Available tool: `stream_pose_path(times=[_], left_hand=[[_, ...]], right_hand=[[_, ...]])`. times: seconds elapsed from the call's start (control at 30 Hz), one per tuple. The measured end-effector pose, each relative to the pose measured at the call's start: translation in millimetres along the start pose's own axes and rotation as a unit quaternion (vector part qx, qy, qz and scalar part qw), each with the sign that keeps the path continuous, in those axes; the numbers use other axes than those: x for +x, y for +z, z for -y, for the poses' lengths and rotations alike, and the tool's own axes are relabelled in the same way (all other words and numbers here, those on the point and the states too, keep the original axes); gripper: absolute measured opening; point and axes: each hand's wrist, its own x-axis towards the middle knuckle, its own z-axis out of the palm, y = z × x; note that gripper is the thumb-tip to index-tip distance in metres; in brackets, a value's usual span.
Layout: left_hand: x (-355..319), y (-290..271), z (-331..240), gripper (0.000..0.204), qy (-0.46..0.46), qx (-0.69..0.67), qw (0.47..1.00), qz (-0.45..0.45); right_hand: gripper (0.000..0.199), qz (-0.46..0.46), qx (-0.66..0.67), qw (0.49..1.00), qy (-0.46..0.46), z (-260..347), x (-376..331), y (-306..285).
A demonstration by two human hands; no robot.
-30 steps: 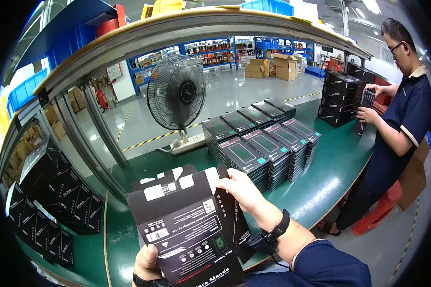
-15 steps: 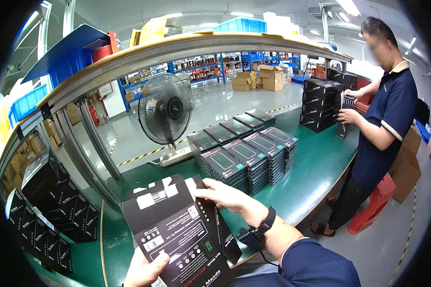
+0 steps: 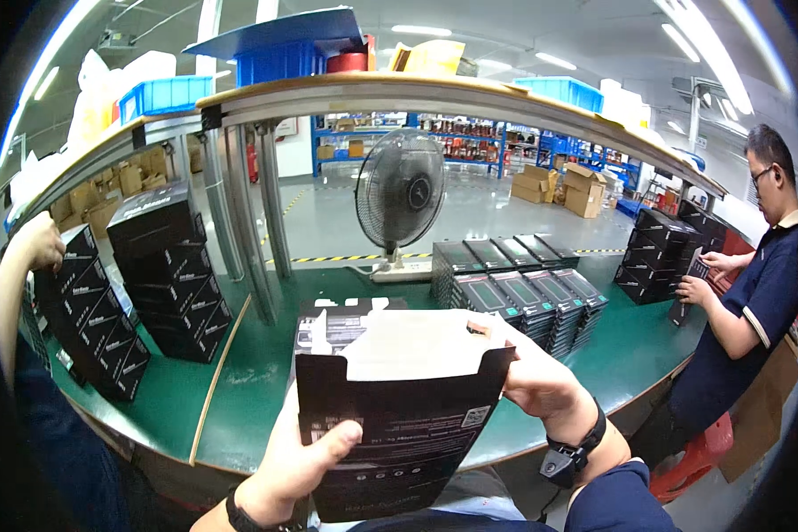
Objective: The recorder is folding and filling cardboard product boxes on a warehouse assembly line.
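A black cardboard box [image 3: 399,434] with white print stands tilted in front of me, its upper end open and the pale inside of a flap [image 3: 408,341] showing. My left hand [image 3: 306,465] grips its left side, the thumb lying on the printed face and the other fingers behind. At the upper right edge, my right hand [image 3: 536,377] is closed around the box's side; some of its fingers are hidden behind the flap. Just beyond lies more black printed cardboard [image 3: 350,306], partly covered by the box.
Flat black packages [image 3: 514,293] are piled on the green table [image 3: 284,417]. A fan [image 3: 401,191] stands behind them. Box stacks [image 3: 173,275] rise on the left, where another person's hand [image 3: 37,244] reaches. On the right, a co-worker [image 3: 745,293] holds a black box.
My view has swung left. The box has tipped so its open end and pale inside show. Another person's arm has come in at the far left.
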Motion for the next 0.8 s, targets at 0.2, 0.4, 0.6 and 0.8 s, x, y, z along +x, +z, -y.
stream_pose_path(times=[0.2, 0.4, 0.6, 0.8], left_hand=[[3.5, 5.6, 55.8, 0.066, 0.069, 0.004, 0.993, -0.1], [9.5, 30.5, 67.1, 0.061, 0.115, 0.013, 0.987, -0.111], [2.7, 38.1, 56.2, 0.065, -0.026, 0.001, 0.998, -0.062], [18.2, 28.8, 33.6, 0.09, 0.007, -0.246, 0.969, 0.016]], right_hand=[[0.053, -0.069, 0.111, 0.991, 0.016, -38.5, -14.5, -2.3], [0.067, -0.094, 0.195, 0.971, -0.106, -63.5, -16.0, -4.9], [0.032, -0.312, 0.014, 0.942, -0.122, -61.9, -35.1, -15.2], [0.042, -0.286, -0.039, 0.954, -0.077, -66.6, -22.8, -10.6]])
